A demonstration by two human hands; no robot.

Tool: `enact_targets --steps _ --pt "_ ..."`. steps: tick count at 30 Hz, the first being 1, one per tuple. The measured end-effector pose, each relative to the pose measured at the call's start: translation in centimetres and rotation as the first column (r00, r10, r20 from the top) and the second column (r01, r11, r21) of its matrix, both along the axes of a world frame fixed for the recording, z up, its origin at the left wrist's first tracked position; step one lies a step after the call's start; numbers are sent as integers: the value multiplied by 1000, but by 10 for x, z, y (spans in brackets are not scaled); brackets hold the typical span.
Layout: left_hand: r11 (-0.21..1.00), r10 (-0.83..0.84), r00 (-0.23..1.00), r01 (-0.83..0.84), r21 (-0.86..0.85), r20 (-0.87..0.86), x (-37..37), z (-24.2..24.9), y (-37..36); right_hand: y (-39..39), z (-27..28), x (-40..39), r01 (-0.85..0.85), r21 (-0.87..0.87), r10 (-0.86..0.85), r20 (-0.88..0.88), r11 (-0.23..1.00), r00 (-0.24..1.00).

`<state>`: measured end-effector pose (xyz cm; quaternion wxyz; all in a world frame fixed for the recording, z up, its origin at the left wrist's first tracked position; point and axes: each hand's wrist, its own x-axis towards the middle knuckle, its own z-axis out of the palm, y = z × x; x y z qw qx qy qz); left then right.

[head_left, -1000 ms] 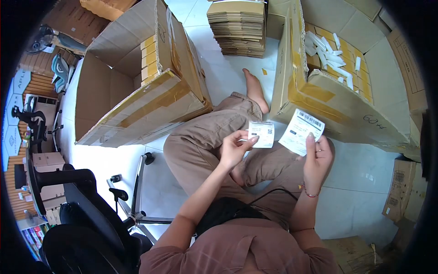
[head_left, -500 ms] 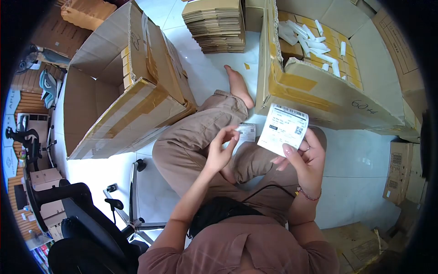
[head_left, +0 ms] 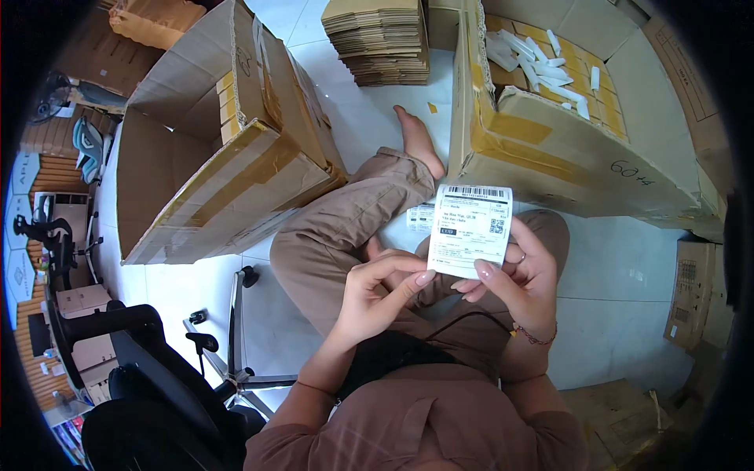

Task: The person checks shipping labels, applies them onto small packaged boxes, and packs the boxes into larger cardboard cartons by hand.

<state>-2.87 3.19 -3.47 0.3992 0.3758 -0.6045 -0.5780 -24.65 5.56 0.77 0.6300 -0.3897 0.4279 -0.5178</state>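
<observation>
A white shipping label (head_left: 470,231), printed with a barcode and a QR code, is held up in front of my lap. My right hand (head_left: 522,275) grips its lower right edge, thumb on the printed face. At the lower left corner, my left hand (head_left: 385,294) pinches the label between thumb and forefinger. Behind it, partly covered, a second printed label (head_left: 420,217) lies low near my crossed legs.
An open carton (head_left: 542,149) at the right holds small brown boxes and white tube-like pieces (head_left: 550,71). Another open carton (head_left: 236,188) stands at the left. Flattened cardboard (head_left: 377,39) is stacked between them. An office chair (head_left: 149,385) is at the lower left.
My left hand has moved right and taken hold of the label's lower left corner. The label has shifted slightly left and turned more upright, facing me.
</observation>
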Motion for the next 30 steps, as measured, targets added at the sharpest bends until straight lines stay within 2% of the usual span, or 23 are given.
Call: enact_targets --steps 2,9,12,14,21,27,29,30 --pt "995 29 999 -32 -99 -30 -1 3 0 1 0 1 0 8 0 -7 1000 1000" --pt "996 19 999 -15 -91 40 4 13 1 1 2 4 5 19 -4 -15 1000 1000" --pt "1000 25 1000 -25 -4 3 4 14 2 0 1 4 3 5 -3 -17 1000 1000" --pt "998 19 1000 -18 -65 14 5 13 0 -1 0 6 39 7 -39 -18 999 999" --pt "996 30 998 -25 -87 52 6 16 -2 -2 -2 6 42 15 -42 -13 999 999" --pt "972 38 986 1 -236 161 7 18 -5 -4 -13 8 16 29 -16 15 999 1000" --pt "975 57 986 -22 -221 154 6 18 -4 -7 -23 18 219 -163 -249 -192 962 949" --pt "975 58 986 -22 -222 156 6 18 -4 -8 -23 17 219 -163 -249 -190 962 950"
